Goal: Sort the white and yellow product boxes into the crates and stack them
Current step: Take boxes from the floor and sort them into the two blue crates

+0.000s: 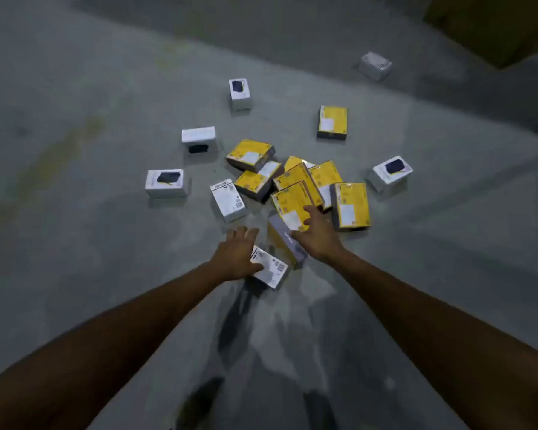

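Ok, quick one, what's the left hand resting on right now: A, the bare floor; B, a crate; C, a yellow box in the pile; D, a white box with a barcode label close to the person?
D: the left hand lies on the white barcode-labelled box nearest the person, while the right hand reaches onto a yellow box in the pile; no crate is in view.

Bright yellow cardboard boxes (292, 178) with small white label patches and grey side panels, heaped on a dull grey concrete floor (75, 88) streaked with faint yellowish marks. White cardboard boxes (165, 183) scattered about, some printed with a dark navy product picture, others with black text and barcodes. Tan-brown carton corner (497, 26), dim, top right.
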Motion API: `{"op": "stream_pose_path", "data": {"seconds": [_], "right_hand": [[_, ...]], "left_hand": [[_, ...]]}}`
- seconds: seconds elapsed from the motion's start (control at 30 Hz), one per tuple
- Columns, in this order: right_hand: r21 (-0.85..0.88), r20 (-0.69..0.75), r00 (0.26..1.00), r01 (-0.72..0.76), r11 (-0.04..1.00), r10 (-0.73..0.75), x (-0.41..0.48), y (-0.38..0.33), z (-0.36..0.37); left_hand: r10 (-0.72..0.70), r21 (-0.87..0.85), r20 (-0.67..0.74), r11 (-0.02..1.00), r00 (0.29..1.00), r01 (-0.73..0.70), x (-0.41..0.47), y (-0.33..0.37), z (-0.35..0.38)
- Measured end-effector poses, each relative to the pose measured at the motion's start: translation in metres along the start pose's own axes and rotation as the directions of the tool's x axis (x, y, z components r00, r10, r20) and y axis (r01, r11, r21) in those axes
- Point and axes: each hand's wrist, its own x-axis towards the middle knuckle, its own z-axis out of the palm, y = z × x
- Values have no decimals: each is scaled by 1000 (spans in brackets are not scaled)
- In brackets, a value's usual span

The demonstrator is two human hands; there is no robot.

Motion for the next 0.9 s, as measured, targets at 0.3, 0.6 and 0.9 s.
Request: {"op": "stream_pose_path", "data": {"seconds": [0.3,0.6,0.9], "right_hand": [[-284,143,986,122,951,-84,43,50,54],[-267,112,986,150,952,-124,63,71,69],[283,-238,971,76,956,-7,102,55,31]], "left_hand": [[302,506,159,792,940,-340,61,-17,57],[184,224,231,946,955,-236,86,-41,58],[-47,-934,303,187,952,306,118,-73,15]]}}
